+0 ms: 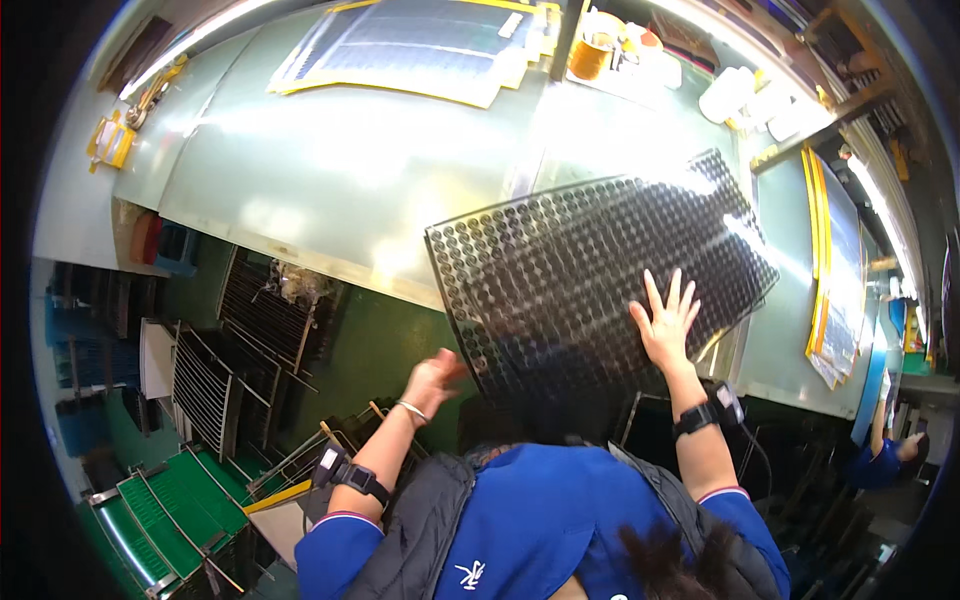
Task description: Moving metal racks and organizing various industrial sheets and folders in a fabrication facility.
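My right hand (667,322) lies flat, fingers spread, on the dark dotted tray (598,277), steadying it where it overhangs the desk's (330,170) near edge. My left hand (432,380), blurred and loosely curled, hovers empty beside its near-left corner.

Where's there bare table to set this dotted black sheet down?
Bare table lies left of the black sheet, below the yellow-edged sheets. The back right by the tape rolls is crowded. The right hand presses the sheet.

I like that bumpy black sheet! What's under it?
The black dotted sheet lies partly on the pale table, near edge overhanging. The right hand presses flat on top. Whatever lies directly beneath is covered.
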Motion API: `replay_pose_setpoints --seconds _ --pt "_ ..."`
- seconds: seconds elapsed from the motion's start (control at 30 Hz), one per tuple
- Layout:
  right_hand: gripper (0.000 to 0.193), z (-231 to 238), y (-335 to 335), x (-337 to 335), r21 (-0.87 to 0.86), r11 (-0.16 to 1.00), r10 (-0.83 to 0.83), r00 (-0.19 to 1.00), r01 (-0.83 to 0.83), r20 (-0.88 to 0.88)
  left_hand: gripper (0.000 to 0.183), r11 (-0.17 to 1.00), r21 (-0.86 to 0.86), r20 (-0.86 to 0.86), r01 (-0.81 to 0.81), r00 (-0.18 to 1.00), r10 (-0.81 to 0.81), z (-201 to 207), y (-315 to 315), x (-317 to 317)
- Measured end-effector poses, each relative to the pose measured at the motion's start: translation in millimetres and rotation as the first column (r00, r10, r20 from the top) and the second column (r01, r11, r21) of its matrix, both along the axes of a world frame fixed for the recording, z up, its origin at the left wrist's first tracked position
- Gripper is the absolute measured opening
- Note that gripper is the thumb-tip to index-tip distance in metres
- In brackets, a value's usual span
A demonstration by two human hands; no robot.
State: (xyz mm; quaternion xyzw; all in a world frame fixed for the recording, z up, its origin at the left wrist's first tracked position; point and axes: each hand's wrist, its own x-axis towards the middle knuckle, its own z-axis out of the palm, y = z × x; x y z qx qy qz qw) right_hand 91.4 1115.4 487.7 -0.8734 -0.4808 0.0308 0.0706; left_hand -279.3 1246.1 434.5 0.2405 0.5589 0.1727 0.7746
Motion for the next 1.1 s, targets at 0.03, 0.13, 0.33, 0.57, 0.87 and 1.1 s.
replay_pose_setpoints --seconds 0.03,0.13,0.33,0.57,0.87,1.1 --pt "0.054 2 4 4 -0.004 1.0 -0.016 1.0 0.016 0.01 0.022 0.989 -0.044 0.152 0.138 0.98 -0.13 13 -21 19" --pt "0.054 3 2 23 0.159 0.987 -0.029 0.999 0.035 -0.045 0.019 0.835 0.03 -0.03 0.549 0.835 -0.549 32 -27 61" --pt "0.058 23 -94 -28 0.542 0.691 -0.499 0.858 0.479 -0.122 0.018 0.907 0.005 0.047 0.421 0.906 -0.421 63 -54 112" --pt "0.023 29 -123 -61 -0.357 0.718 -0.163 -0.354 0.598 -0.921 0.036 0.897 0.14 -0.086 0.42 0.907 -0.411 63 -68 136" --pt "0.02 62 -107 -59 -0.249 0.729 0.069 -0.429 0.638 -0.9 0.018 0.785 0.088 0.207 0.613 0.76 -0.616 118 -87 164" --pt "0.016 79 -97 -80 -0.303 0.634 0.147 -0.496 0.712 -0.856 0.017 0.813 0.084 0.343 0.577 0.749 -0.567 120 -77 186"
